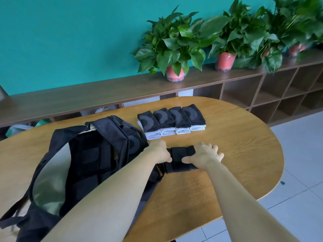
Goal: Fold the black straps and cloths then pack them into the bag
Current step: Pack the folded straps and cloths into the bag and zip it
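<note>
— Where are your hands?

— Both on the black strap [181,158], which lies folded on the wooden table [236,154] just right of the bag [97,154]. My left hand [158,151] grips its left end, thumb on top, the other fingers hidden beyond the knuckles. My right hand [205,155] presses down on the right part, fingers straight and slightly spread, thumb stretched toward the left one.

— And the bag?

— It lies on the table's left side, unzipped, mouth gaping, its pale lining showing. My left forearm crosses over it.

— The cloths?

— Four folded cloths [172,120] sit in a row beyond my hands, side by side and touching, black on top with white underneath. Behind the table runs a low shelf [87,95] with potted plants [174,49].
</note>
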`<state>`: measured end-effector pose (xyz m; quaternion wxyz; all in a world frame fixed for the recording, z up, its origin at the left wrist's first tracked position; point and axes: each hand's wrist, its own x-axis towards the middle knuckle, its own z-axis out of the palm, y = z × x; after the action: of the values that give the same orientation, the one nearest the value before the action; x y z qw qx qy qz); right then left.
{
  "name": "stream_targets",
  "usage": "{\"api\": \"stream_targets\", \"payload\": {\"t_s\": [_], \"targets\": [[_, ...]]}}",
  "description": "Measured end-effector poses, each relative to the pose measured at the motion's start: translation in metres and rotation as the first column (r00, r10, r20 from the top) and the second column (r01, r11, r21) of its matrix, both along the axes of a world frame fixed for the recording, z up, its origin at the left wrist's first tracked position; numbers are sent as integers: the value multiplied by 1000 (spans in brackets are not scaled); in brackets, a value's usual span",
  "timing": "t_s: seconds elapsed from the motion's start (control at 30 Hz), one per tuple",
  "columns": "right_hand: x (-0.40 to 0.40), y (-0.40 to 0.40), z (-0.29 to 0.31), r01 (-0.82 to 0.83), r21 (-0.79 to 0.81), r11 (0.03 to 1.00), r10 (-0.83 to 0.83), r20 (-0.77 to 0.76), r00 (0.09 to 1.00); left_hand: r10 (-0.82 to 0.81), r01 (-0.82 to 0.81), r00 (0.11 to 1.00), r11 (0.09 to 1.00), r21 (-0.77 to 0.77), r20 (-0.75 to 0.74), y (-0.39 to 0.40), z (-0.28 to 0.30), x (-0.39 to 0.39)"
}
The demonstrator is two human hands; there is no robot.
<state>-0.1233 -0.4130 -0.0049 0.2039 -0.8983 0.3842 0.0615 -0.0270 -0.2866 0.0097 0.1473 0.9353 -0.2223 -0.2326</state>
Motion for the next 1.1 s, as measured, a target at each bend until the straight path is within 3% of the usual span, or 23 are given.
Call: {"api": "stream_targets", "payload": {"t_s": [0.33,0.53,0.67,0.87,1.1], "targets": [[-21,17,5,163,124,979,-196,326,925,11,-31,998,955,-294,-68,11,18,-11],[-20,39,66,84,44,996,-95,464,881,62,-63,998,877,-477,-17,50,72,-16],[-2,90,88,-38,63,997,1,513,858,179,-182,982,807,-562,-62,118,96,-10],[29,186,78,-245,34,969,209,419,884,338,-309,941,832,-461,-20,224,85,-8],[41,226,56,-382,-72,921,388,110,915,249,-259,965,950,-173,-75,262,48,-5]]}}
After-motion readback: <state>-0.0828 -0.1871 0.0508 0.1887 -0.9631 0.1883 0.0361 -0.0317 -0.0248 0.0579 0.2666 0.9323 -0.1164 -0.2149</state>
